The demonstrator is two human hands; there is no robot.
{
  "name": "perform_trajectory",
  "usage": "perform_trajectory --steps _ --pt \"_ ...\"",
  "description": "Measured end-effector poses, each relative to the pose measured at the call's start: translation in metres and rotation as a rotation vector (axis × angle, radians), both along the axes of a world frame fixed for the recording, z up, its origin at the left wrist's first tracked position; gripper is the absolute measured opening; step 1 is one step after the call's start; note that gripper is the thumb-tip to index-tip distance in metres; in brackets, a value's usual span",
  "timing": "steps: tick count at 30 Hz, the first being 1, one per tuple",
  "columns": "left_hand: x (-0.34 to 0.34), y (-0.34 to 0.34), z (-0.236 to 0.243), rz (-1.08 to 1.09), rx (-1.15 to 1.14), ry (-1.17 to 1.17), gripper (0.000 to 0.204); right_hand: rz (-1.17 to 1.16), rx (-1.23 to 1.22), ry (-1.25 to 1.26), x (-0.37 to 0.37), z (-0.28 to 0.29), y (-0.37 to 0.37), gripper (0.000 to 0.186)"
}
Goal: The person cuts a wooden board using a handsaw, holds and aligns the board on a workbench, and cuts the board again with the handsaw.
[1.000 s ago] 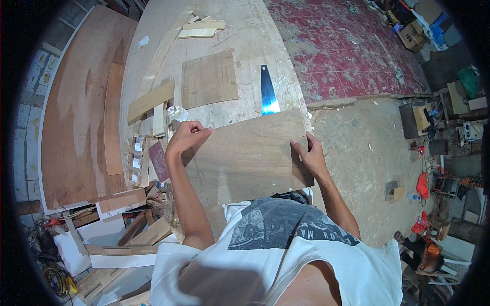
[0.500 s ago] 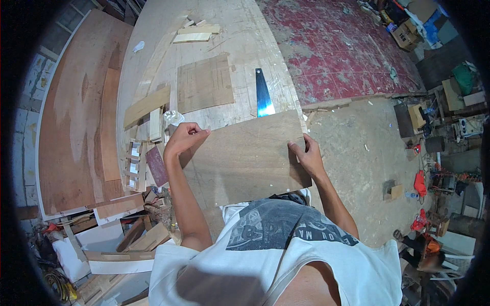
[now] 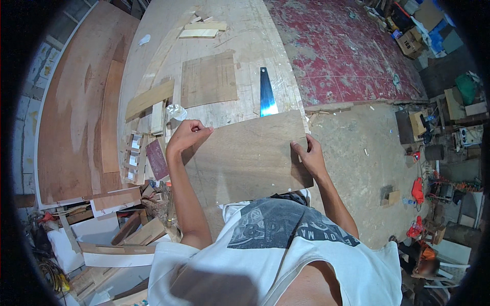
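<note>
A thin plywood sheet [image 3: 245, 158] is held close in front of my shirt, over the near end of the workbench. My left hand [image 3: 188, 136] pinches its far left corner, thumb on top and fingers curled. On the right edge, my right hand [image 3: 310, 155] grips the sheet, thumb lying on its face and the other fingers partly hidden behind. Just beyond the sheet's far edge lies a saw blade [image 3: 267, 94], its near end hidden by the sheet. A second, squarish plywood piece [image 3: 209, 77] rests flat on the bench farther left.
On the workbench [image 3: 245, 30] lie wood strips [image 3: 150, 99], a crumpled clear plastic piece [image 3: 176, 112] and a dark red rectangle [image 3: 157, 159]. A large brown panel [image 3: 76, 117] stands at left. Offcuts [image 3: 145, 232] are piled lower left; clutter lines the right wall.
The view has shifted slightly, moving the bench things a little to the right. Both hands keep the same hold on the plywood sheet.
</note>
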State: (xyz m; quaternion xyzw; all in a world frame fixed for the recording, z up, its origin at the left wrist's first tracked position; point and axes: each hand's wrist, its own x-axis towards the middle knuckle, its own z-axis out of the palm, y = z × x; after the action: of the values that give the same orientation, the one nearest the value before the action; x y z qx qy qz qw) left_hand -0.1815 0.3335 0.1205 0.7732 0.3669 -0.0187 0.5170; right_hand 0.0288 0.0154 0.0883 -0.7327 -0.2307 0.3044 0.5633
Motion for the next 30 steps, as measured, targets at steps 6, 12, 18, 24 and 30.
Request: perform_trajectory --steps 6,12,18,24,30 --pt "-0.004 0.0 -0.006 0.014 0.015 0.004 0.029 0.011 -0.052 -0.029 0.002 -0.003 -0.002 0.043" --pt "-0.004 -0.004 -0.005 0.044 0.023 0.023 0.03 0.031 -0.012 0.015 0.003 -0.004 -0.002 0.043" --pt "-0.006 -0.008 -0.003 0.036 -0.003 -0.009 0.032 0.038 -0.04 0.003 0.002 -0.002 -0.004 0.041" --pt "-0.003 -0.01 -0.007 0.006 0.002 -0.011 0.029 0.0 0.006 -0.027 0.0 -0.007 -0.009 0.037" --pt "0.005 -0.011 -0.005 -0.077 0.052 -0.031 0.031 -0.067 0.095 0.101 0.003 -0.019 -0.015 0.027"
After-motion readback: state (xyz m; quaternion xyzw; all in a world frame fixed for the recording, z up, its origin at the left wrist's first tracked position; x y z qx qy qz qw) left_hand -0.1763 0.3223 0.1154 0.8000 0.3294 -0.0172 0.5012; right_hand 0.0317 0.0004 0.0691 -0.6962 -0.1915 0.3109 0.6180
